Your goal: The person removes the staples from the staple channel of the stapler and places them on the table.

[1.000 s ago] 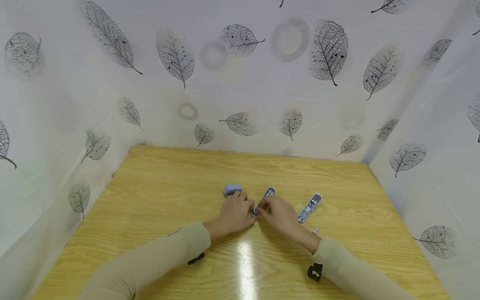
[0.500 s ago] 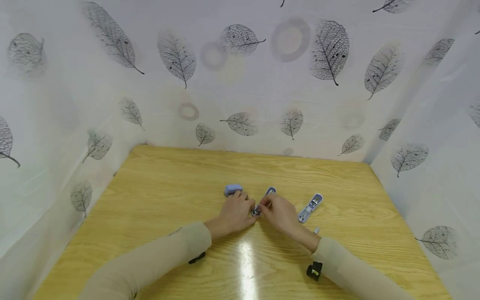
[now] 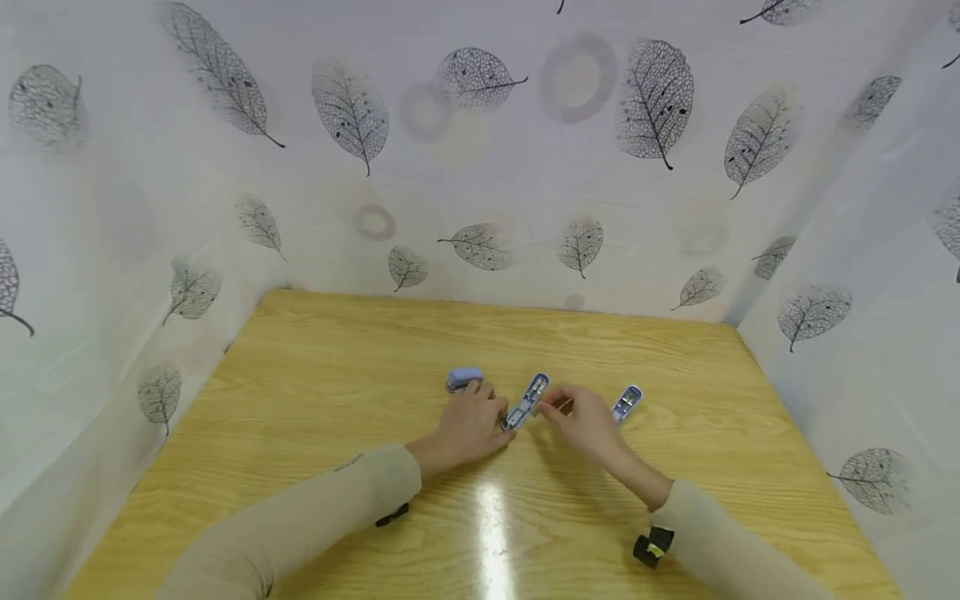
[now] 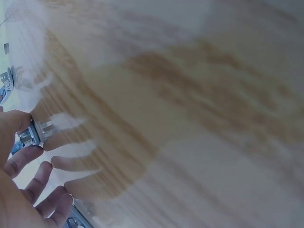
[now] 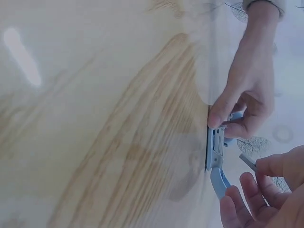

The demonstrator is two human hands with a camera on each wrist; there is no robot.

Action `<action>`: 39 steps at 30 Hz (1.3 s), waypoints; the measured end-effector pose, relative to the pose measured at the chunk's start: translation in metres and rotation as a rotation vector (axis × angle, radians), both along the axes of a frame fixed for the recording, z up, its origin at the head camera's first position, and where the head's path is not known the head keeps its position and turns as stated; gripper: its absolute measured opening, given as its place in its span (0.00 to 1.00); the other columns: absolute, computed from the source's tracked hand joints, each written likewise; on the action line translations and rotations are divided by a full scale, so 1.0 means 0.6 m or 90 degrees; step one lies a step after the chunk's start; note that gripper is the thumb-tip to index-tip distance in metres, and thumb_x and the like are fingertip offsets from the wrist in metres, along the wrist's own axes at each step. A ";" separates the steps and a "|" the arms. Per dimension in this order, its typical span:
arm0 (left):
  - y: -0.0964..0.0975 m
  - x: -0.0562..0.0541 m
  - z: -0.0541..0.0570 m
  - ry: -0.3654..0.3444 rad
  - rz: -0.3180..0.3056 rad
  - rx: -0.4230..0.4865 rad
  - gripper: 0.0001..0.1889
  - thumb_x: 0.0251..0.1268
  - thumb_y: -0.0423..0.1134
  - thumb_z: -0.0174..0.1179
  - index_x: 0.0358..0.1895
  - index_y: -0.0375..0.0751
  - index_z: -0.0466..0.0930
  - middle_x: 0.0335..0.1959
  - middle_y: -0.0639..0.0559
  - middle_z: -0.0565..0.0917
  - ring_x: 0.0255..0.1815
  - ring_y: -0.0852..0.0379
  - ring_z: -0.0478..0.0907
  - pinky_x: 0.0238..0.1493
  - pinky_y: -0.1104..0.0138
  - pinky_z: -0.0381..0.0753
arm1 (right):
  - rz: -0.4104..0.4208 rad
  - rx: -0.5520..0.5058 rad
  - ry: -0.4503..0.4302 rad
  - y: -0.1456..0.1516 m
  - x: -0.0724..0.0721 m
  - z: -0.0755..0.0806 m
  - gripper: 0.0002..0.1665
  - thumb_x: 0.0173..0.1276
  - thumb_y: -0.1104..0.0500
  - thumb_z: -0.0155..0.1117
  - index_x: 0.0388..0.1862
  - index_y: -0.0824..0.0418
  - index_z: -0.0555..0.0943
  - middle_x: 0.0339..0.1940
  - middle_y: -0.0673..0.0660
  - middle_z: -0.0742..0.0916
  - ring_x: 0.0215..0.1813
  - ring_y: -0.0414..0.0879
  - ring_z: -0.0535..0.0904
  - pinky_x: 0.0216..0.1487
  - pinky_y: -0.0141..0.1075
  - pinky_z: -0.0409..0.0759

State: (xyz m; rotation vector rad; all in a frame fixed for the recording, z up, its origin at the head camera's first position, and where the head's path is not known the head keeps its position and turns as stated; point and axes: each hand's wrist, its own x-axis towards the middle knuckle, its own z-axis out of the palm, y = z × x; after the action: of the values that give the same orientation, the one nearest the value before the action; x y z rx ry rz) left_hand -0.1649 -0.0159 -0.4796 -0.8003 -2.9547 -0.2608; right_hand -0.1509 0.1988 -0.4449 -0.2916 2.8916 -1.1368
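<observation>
A light blue stapler lies opened out on the wooden table, its metal inside showing. My left hand holds its near end between thumb and index finger, also visible in the left wrist view. Just right of it, my right hand pinches a small grey strip, seemingly staples, between thumb and index finger, apart from the stapler. The other right fingers curl loosely below. Beyond the left fingertips sits a folded blue stapler, partly covered by them.
Another opened blue stapler lies to the right, its near end hidden by the right hand. The table meets leaf-patterned sheets at its back and sides.
My right hand has moved right, off the opened stapler, with the grey strip at its fingertips. It now covers part of the right-hand stapler. The left hand has stayed in place.
</observation>
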 end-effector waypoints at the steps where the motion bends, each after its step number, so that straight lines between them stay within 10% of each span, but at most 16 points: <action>1: 0.000 0.000 0.000 0.001 0.000 -0.001 0.17 0.67 0.63 0.68 0.38 0.55 0.84 0.41 0.54 0.83 0.42 0.55 0.74 0.45 0.61 0.80 | -0.002 -0.006 -0.005 0.003 0.001 0.002 0.06 0.75 0.57 0.70 0.40 0.58 0.87 0.36 0.53 0.91 0.39 0.43 0.84 0.39 0.31 0.81; 20: -0.001 0.001 0.006 0.008 -0.002 -0.018 0.17 0.67 0.64 0.67 0.38 0.55 0.84 0.42 0.53 0.83 0.43 0.55 0.75 0.45 0.61 0.81 | 0.036 -0.189 -0.180 0.023 0.020 -0.014 0.11 0.75 0.61 0.67 0.44 0.71 0.85 0.31 0.63 0.87 0.29 0.42 0.79 0.27 0.28 0.78; 39: -0.004 0.000 0.002 -0.002 -0.008 0.008 0.18 0.68 0.63 0.67 0.41 0.54 0.86 0.42 0.53 0.83 0.45 0.54 0.76 0.49 0.60 0.81 | 0.058 -0.123 -0.221 0.017 0.018 -0.020 0.11 0.75 0.59 0.68 0.44 0.67 0.84 0.33 0.59 0.87 0.27 0.43 0.81 0.26 0.30 0.80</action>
State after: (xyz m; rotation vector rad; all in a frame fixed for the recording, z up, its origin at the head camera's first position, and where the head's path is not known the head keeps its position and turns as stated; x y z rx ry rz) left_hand -0.1646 -0.0185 -0.4784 -0.8188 -2.9491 -0.2815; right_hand -0.1403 0.2093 -0.4567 -0.2029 2.4516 -1.3050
